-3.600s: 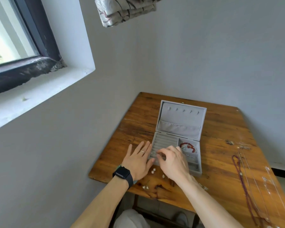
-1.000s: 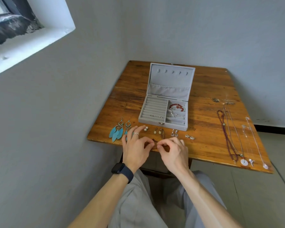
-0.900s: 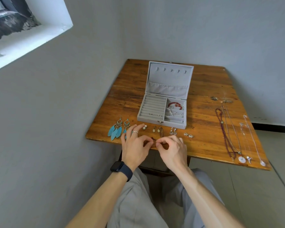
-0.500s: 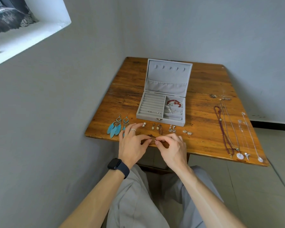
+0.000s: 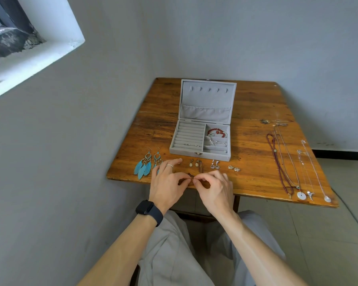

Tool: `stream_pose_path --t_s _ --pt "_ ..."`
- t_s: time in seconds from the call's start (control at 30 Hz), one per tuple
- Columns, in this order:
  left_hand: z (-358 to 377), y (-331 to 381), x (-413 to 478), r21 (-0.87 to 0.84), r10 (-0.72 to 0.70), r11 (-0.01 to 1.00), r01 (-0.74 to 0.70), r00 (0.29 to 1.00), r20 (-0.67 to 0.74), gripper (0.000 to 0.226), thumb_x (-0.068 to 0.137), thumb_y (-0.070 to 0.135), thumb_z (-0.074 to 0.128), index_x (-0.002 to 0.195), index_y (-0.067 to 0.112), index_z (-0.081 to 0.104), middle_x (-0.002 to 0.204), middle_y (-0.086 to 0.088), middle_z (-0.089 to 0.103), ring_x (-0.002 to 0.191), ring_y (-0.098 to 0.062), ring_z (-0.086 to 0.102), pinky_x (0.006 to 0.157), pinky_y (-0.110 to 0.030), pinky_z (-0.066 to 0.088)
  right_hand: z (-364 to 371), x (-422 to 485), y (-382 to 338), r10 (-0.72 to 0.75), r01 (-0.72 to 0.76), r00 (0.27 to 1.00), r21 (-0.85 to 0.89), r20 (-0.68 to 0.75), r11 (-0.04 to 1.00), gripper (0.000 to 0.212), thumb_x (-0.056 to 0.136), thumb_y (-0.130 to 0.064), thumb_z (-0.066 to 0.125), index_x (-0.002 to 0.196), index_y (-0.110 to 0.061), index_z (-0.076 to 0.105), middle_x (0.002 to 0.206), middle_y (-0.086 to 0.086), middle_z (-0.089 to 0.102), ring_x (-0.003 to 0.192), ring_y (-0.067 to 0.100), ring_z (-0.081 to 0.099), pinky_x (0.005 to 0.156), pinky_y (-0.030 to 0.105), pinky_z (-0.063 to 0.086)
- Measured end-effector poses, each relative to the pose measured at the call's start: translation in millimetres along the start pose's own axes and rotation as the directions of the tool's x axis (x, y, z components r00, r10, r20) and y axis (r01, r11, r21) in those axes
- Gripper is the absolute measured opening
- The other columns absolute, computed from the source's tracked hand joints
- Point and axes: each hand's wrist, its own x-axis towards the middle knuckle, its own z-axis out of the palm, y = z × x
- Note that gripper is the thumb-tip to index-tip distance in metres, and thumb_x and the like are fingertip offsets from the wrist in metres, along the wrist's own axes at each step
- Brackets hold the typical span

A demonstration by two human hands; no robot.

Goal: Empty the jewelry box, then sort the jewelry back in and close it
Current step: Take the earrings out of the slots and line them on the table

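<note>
— Head view matches what I see from here: feather earrings (image 5: 147,165) lie flat just left of the left hand (image 5: 167,186), fanned out so the pair can be seen together, I'd guess.
— And the hand itself?
— Thumb and forefinger are pinched narrow, and the other fingers reach forward over the table (image 5: 250,112). The right hand (image 5: 214,190) mirrors it, tip to tip with the left. Between them is a tiny piece (image 5: 192,179), too small for me to name.
— Why both hands?
— Probably something fiddly, and working low at the table edge steadies it.
— Where's the jewelry box (image 5: 215,156)?
— Straight beyond both hands, near, with the lid standing open and the clasp facing them. A row of small earring pairs (image 5: 194,163) lies between the fingertips and the box front.
— Emptied?
— Not quite, by my reckoning. A red bracelet (image 5: 216,132) sits in the far right compartment, there are silver bits in the nearer ones, and a few small pieces in the ring rolls.
— Further right?
— Necklaces (image 5: 285,162) laid out straight, well apart from the right hand, likely so the chains don't tangle.
</note>
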Motion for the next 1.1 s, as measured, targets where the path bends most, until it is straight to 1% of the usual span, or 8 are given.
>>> stream_pose_path --t_s 0.2,0.33,0.47,0.53,0.63,0.77,0.93,1.1 --pt "1 -1 -1 -0.02 0.008 1.0 -0.007 0.999 0.033 0.018 0.091 0.046 0.065 0.103 0.039 0.076 0.146 0.008 0.048 0.137 -0.017 0.035 0.111 -0.04 0.024 -3 -1 1 -0.001 0.001 1.0 0.021 0.009 1.0 0.014 0.085 -0.035 0.078 0.097 -0.029 0.078 0.095 -0.01 0.065 0.089 0.015 0.054 0.071 0.034 0.042" --pt "-4 -8 4 -0.088 0.02 0.996 -0.018 1.0 0.019 0.019 0.091 0.041 0.066 0.108 0.036 0.074 0.14 0.007 0.053 0.133 -0.016 0.041 0.109 -0.038 0.03 -12 1 4 0.01 -0.021 0.995 0.112 0.097 0.993 0.021 0.086 -0.028 0.076 0.107 -0.025 0.076 0.098 -0.011 0.065 0.091 0.012 0.057 0.08 0.035 0.047" --pt "-17 -26 25 -0.217 -0.049 0.976 0.034 0.997 -0.064 0.032 0.093 0.034 0.064 0.124 0.03 0.065 0.135 0.005 0.055 0.128 -0.014 0.046 0.104 -0.034 0.04 -33 12 17 0.03 -0.052 0.994 0.221 0.104 0.974 0.02 0.088 -0.025 0.073 0.108 -0.029 0.072 0.101 -0.016 0.063 0.092 -0.002 0.059 0.081 0.021 0.051" --pt "-22 -34 42 -0.172 -0.065 0.983 0.06 0.998 -0.026 0.042 0.094 0.037 0.061 0.135 0.031 0.056 0.141 0.004 0.051 0.133 -0.017 0.043 0.106 -0.036 0.042 -44 25 24 0.02 -0.026 0.999 0.169 0.036 0.985 0.016 0.09 -0.028 0.071 0.105 -0.028 0.072 0.103 -0.016 0.063 0.095 0.0 0.058 0.086 0.022 0.047" --pt "-22 -43 68 -0.081 -0.099 0.991 0.107 0.99 0.099 0.053 0.096 0.042 0.057 0.146 0.033 0.043 0.154 -0.001 0.04 0.142 -0.021 0.034 0.112 -0.041 0.039 -54 53 30 -0.007 0.006 1.0 -0.029 -0.01 1.0 0.02 0.091 -0.035 0.069 0.108 -0.027 0.074 0.113 -0.01 0.066 0.105 0.012 0.054 0.093 0.03 0.041" --pt "-12 -45 89 0.016 -0.039 0.999 0.036 0.978 0.203 0.046 0.102 0.045 0.045 0.146 0.029 0.047 0.158 -0.001 0.037 0.146 -0.019 0.031 0.116 -0.04 0.034 -57 80 38 -0.016 0.045 0.986 -0.172 0.169 0.984 0.029 0.095 -0.037 0.064 0.122 -0.029 0.071 0.135 -0.008 0.061 0.127 0.016 0.048 0.103 0.034 0.041" --pt "3 -41 90 0.014 -0.077 0.997 0.075 0.986 0.146 0.041 0.104 0.044 0.041 0.14 0.03 0.054 0.152 0.007 0.045 0.144 -0.014 0.036 0.112 -0.036 0.038 -56 92 49 -0.092 0.12 0.983 -0.176 0.161 0.977 0.024 0.097 -0.021 0.063 0.119 -0.021 0.074 0.121 -0.004 0.071 0.123 0.016 0.053 0.104 0.024 0.037" --pt "5 -34 86 -0.001 -0.075 0.997 0.076 0.994 0.079 0.04 0.103 0.044 0.044 0.137 0.029 0.058 0.149 0.004 0.05 0.14 -0.015 0.043 0.108 -0.035 0.042 -59 98 51 -0.067 0.101 0.985 -0.208 0.161 0.973 0.024 0.096 -0.022 0.064 0.118 -0.02 0.074 0.119 -0.002 0.072 0.126 0.017 0.054 0.102 0.023 0.037"
